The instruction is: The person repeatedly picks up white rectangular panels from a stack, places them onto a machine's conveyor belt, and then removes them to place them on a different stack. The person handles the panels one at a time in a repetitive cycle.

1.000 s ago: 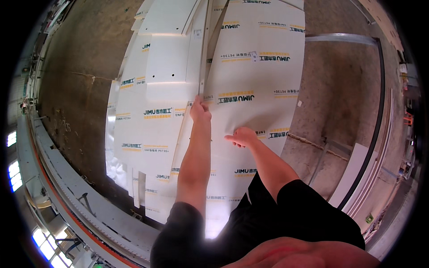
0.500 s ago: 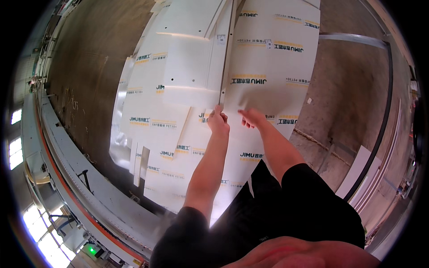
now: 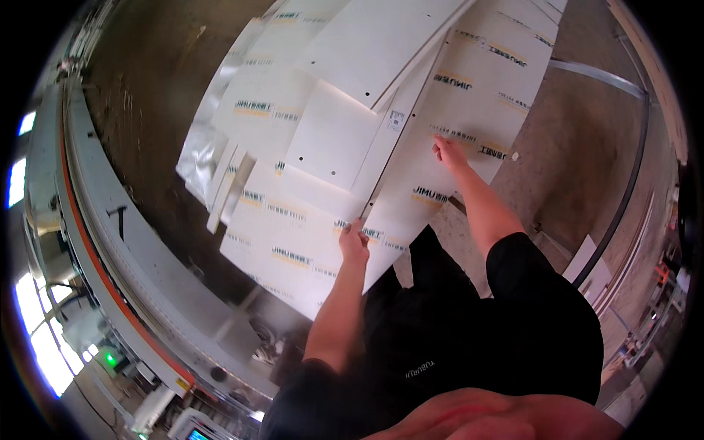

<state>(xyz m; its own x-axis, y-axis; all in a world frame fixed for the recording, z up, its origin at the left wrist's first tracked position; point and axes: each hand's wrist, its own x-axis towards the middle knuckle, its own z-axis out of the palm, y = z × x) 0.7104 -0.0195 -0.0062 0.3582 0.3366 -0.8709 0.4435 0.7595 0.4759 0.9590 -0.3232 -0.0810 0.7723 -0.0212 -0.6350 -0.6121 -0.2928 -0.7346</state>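
Left hand [image 3: 354, 244] curls its fingers over the near edge of a long white panel [image 3: 469, 110], at about seven o'clock from that panel's middle; the grip looks closed on the edge, thumb on top. Half a second ago this hand sat higher up the same seam, close beside the other one; now it has slid back toward the body, and the two hands are well apart. Right hand [image 3: 449, 152] lies open and flat on the panel face, fingers spread, pressing rather than gripping, at about two o'clock from the left hand. I judge the panel is being drawn along or squared up on the stack, with one hand pulling the edge and the other steadying the face.

Under and to the nine o'clock side of the held panel lies a stack of white boards [image 3: 293, 213], fanned out unevenly, each wrapped in a protective film. A smaller square board [image 3: 334, 136] with a few small drilled holes rests on top of the stack, at about eleven o'clock from the left hand. Printed marks repeat across the film: short dark lettering with a yellow bar beneath, in rows. A small white sticker with dark print [image 3: 397, 119] sits on the narrow strip beside the seam, at twelve o'clock from the left hand.

Farther out at eight o'clock runs a grey machine rail with an orange stripe [image 3: 95, 264]. A brown floor [image 3: 139, 95] shows at ten o'clock, and a metal bar [image 3: 594, 77] lies at two o'clock.
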